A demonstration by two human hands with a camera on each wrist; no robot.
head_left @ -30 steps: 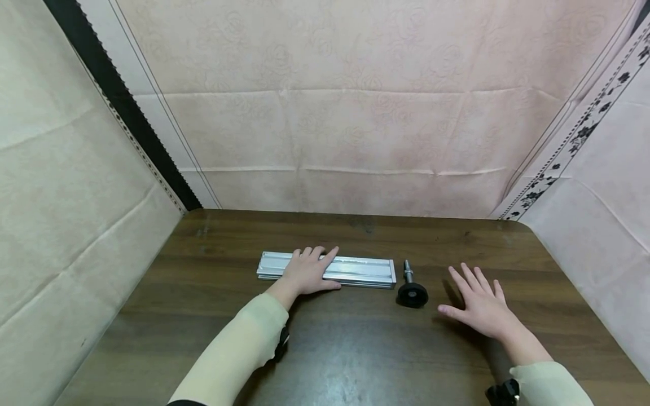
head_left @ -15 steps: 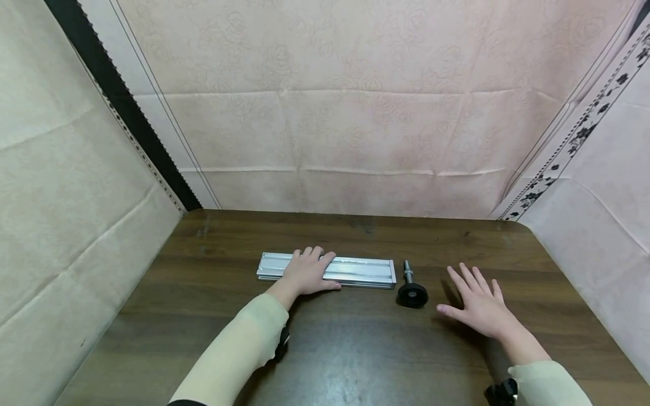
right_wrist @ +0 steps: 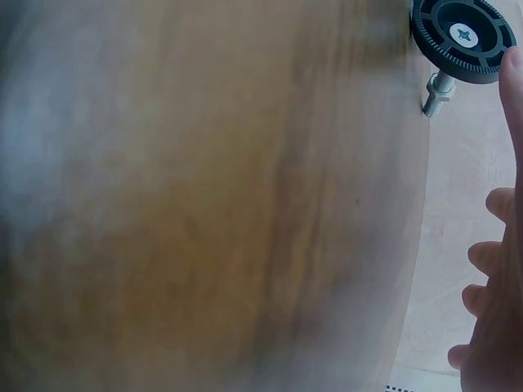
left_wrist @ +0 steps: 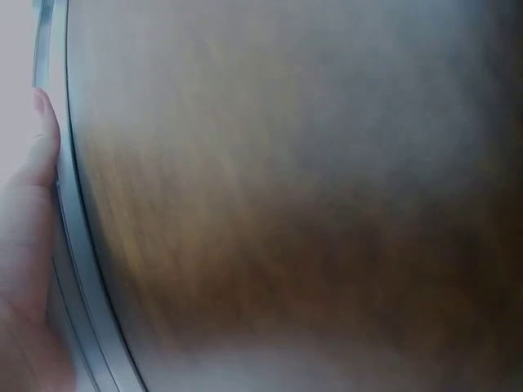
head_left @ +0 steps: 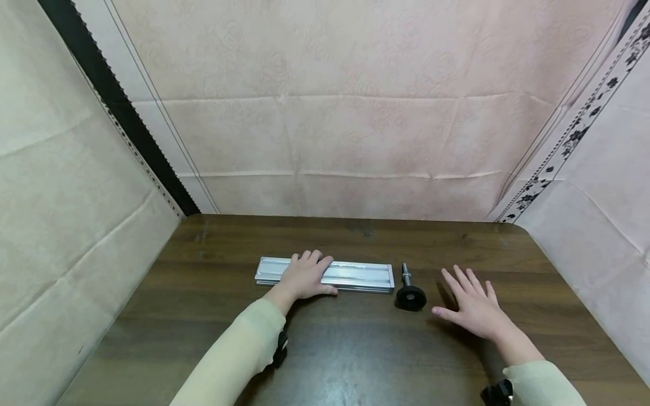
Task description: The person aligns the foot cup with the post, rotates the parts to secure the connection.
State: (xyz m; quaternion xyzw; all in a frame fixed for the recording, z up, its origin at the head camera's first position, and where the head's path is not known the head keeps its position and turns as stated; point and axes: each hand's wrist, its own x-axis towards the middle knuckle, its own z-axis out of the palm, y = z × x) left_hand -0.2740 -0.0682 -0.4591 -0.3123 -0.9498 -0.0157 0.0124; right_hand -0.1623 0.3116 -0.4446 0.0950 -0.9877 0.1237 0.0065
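A silver aluminium profile [head_left: 363, 277] lies crosswise on the wooden table. My left hand [head_left: 303, 277] grips it left of its middle, fingers over the far edge and thumb at the near side. The left wrist view shows that thumb [left_wrist: 42, 147] along the profile's side [left_wrist: 78, 204]. Just right of the profile lies a levelling foot [head_left: 410, 297], its round black base toward me and its threaded metal stud pointing away. My right hand [head_left: 477, 307] is spread, palm down, to the right of the foot, holding nothing. In the right wrist view, the ribbed base [right_wrist: 462, 57] shows a cross-head screw.
Pale patterned cloth [head_left: 355, 141] hangs behind the table's far edge. More cloth walls [head_left: 76, 254] stand along the left and right sides. The brown tabletop [head_left: 355, 349] has rounded far corners.
The index finger of my left hand has drawn in toward the profile. My right hand has shifted slightly left, nearer the levelling foot. The profile and the foot stay in place; the head view tilts slightly.
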